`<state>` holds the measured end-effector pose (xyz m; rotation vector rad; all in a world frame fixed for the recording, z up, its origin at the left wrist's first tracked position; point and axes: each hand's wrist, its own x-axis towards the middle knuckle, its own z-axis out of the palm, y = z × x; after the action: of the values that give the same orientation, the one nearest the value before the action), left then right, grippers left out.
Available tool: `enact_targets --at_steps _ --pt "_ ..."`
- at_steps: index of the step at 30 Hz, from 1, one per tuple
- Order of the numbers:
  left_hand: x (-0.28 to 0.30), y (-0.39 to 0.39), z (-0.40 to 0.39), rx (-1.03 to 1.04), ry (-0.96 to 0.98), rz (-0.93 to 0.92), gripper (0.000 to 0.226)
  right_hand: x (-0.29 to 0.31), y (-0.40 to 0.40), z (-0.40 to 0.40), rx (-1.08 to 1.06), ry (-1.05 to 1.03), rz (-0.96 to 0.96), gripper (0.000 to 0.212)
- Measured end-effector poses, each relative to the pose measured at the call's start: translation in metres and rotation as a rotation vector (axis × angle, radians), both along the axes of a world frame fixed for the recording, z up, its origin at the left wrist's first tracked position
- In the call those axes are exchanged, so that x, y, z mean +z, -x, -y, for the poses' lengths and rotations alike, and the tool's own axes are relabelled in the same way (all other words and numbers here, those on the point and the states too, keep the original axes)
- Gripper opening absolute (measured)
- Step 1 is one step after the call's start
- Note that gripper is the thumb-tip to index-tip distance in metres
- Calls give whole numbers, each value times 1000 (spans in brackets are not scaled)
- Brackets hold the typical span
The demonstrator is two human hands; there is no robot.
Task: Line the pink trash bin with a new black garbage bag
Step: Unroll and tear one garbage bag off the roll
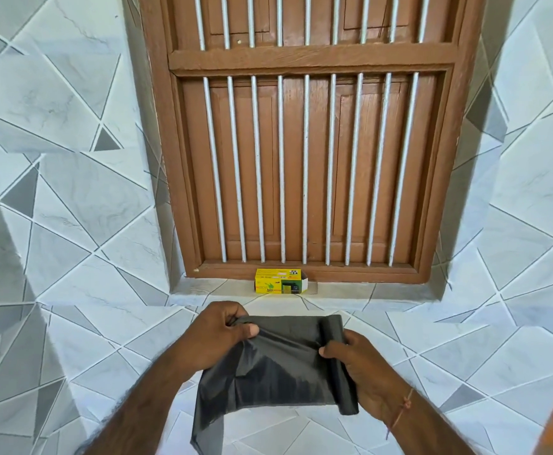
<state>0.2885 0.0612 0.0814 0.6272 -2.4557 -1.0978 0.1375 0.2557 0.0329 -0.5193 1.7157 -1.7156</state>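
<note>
Left grip: my left hand [217, 333] is closed on the loose end of the black garbage bag [278, 362], thumb on top, fingers curled under the gathered upper corner.
Right grip: my right hand [357, 366] is closed round the bag roll [339, 359], thumb pressed on the sheet just beside the roll, fingers wrapped behind it.
Black garbage bag: stretched between my two hands in front of me, partly unrolled; the flat sheet runs from the left hand across to the roll, and its lower left corner hangs down past my left forearm.
Bag roll: a dark cylinder standing nearly upright, tilted a little, with its lower end sticking out below my right palm.
Pink trash bin: I cannot see it anywhere in this view.
Right wrist: a thin reddish thread [401, 412] is tied round it, with one end dangling.
Box: a yellow and green bin-bag box [280, 281] lies on the window ledge [367, 290], beyond my hands and well apart from them, its right end open.
Window: brown wooden shutters behind white vertical bars [281, 165], with the box just in front of the lower frame.
Walls: grey and white tiles [71, 192] in an angular pattern on both sides and below the ledge.
</note>
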Motion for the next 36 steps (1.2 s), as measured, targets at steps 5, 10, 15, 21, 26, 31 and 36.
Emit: enact_targets --at_steps 5,10,15,21,26,31,36 --pt "4 -8 1 -31 18 14 18 -1 -5 2 -92 20 -39 17" --pt "4 -16 2 -40 31 15 19 -5 -4 2 -171 -27 -99 14" --pt "4 -24 5 -32 36 32 20 -2 -5 -2 -200 -55 -80 17" --pt "1 -31 8 -18 -77 -15 19 5 -1 -12 -195 24 4 23" --pt "3 -29 3 -23 -80 -24 20 4 5 -18 -201 3 -121 16" --pt "9 -32 4 -39 -182 -73 22 8 9 -24 -307 -115 -292 3" --pt "11 -37 13 -6 -167 -60 20 8 18 -29 -363 -175 -308 11"
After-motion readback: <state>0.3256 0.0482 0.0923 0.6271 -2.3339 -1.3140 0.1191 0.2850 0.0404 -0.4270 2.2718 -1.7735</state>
